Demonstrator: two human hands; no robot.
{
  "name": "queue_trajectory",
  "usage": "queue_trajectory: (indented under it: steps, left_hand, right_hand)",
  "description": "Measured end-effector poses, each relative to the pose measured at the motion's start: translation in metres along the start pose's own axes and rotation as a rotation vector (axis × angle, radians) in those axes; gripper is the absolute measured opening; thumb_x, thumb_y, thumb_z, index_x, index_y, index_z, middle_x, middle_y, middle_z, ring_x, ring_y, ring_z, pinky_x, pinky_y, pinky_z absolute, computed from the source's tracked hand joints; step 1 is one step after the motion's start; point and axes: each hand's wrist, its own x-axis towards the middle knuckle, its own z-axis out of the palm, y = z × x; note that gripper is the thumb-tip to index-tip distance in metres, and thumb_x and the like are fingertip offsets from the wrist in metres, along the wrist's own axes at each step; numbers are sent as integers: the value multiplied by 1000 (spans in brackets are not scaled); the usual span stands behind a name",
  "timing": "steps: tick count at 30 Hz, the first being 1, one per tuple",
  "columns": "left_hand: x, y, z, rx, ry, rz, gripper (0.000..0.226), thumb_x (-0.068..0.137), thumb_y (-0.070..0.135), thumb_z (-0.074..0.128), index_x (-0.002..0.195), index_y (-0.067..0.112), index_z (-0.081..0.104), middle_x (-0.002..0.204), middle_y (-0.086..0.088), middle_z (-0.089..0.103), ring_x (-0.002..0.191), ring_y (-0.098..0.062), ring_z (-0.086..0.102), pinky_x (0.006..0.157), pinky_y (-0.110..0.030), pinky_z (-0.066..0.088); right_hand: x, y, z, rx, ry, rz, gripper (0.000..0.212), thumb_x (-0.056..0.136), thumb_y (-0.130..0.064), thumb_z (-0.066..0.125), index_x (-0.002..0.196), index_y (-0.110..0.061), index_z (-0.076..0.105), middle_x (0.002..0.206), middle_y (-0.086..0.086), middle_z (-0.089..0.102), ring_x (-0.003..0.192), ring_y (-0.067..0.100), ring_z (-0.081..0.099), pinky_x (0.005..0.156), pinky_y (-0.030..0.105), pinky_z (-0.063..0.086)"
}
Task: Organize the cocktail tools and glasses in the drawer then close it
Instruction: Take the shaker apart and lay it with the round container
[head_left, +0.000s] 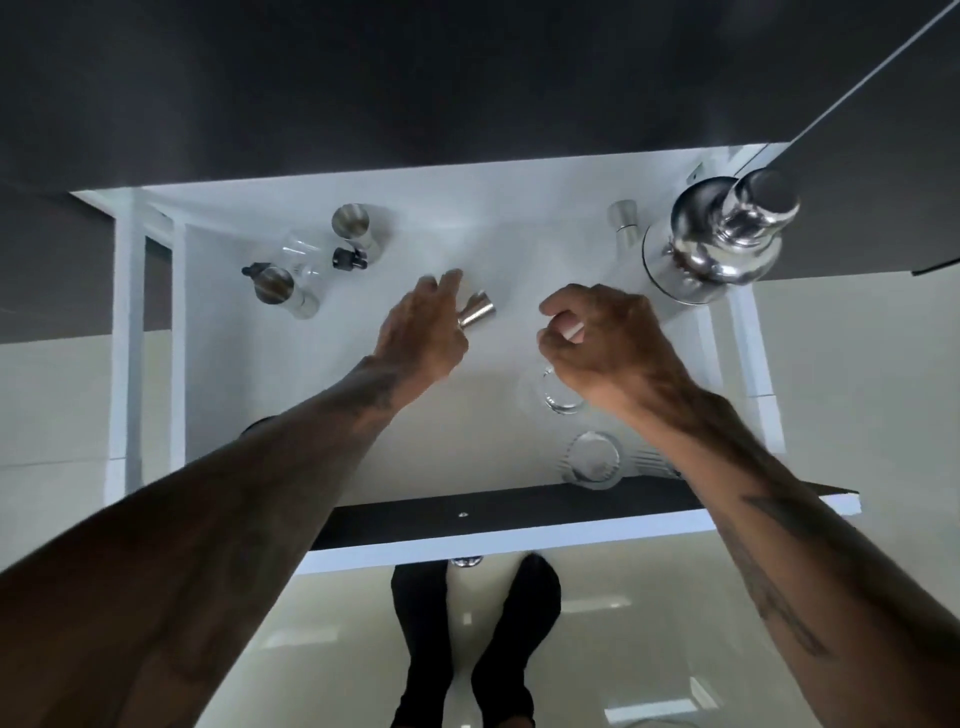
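The white drawer (498, 218) stands pulled out below me. My left hand (423, 332) grips a small steel jigger (475, 312) near the drawer's middle. My right hand (605, 343) is curled around the rim of a clear glass (558, 397) just to the right. Another clear glass (592, 460) stands by the drawer's dark front panel (519, 512). At the back right stands a tall steel cocktail shaker (719, 236), with a small steel piece (623, 223) beside it. At the back left are a steel cup (353, 223), a second steel cup (275, 286), clear glasses (301, 252) and a black-capped item (349, 258).
A dark countertop (415, 78) overhangs the drawer's back. White drawer rails (127, 338) run along the left and right sides. My feet in black socks (467, 644) stand on the glossy pale floor under the drawer front.
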Motion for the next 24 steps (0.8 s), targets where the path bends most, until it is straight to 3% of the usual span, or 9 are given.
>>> queue_trajectory:
  steps: [4, 7, 10, 13, 16, 20, 24]
  left_hand:
    - [-40, -26, -1, -381, -118, -91, 41, 86, 18, 66, 126, 19, 61, 109, -10, 61, 95, -25, 66, 77, -32, 57]
    - [-60, -33, -4, -563, -55, -18, 35, 87, 15, 71, 120, 16, 59, 106, -5, 66, 94, -17, 70, 73, -17, 56]
    - [-60, -31, -10, -685, 51, 12, 31, 88, 14, 71, 116, 10, 59, 101, -7, 69, 93, -20, 72, 83, -32, 60]
    - [-59, -29, -19, -755, 77, -5, 33, 87, 10, 73, 115, 3, 57, 110, -12, 68, 103, -27, 70, 89, -44, 58]
    - [-65, -42, -30, -479, 50, -16, 44, 87, 22, 73, 126, 12, 55, 129, -8, 62, 121, -21, 59, 98, -41, 52]
    - [-104, -85, -62, -15, 63, -221, 69, 81, 56, 67, 138, 25, 44, 142, -10, 48, 128, -29, 49, 92, -43, 50]
    - [-157, -104, -66, 37, -231, -497, 107, 56, 90, 56, 141, 29, 35, 142, -10, 43, 125, -33, 51, 92, -46, 51]
  right_hand:
    - [5, -18, 31, -35, -110, 10, 50, 91, -30, 60, 138, -15, 49, 126, 10, 61, 113, 25, 59, 92, 30, 47]
    - [13, -33, 43, -74, -74, -91, 58, 90, -35, 60, 142, -17, 43, 129, 15, 56, 115, 28, 58, 89, 33, 49]
    - [22, -46, 48, 12, -165, -164, 50, 91, -31, 56, 139, -23, 48, 126, 13, 59, 107, 26, 60, 80, 28, 47]
    - [30, -52, 48, 32, -237, -259, 38, 89, -25, 62, 127, -20, 57, 113, 7, 64, 94, 22, 64, 70, 26, 51]
    - [37, -57, 56, -41, -196, -318, 28, 87, -19, 65, 115, -15, 61, 104, 6, 63, 88, 23, 62, 63, 25, 48]
    - [47, -56, 72, -158, -127, -293, 32, 89, -15, 60, 120, -9, 56, 113, 14, 58, 99, 32, 58, 79, 33, 48]
    - [54, -50, 81, -116, -65, -215, 33, 90, -18, 60, 121, -9, 55, 113, 17, 58, 95, 36, 61, 81, 38, 53]
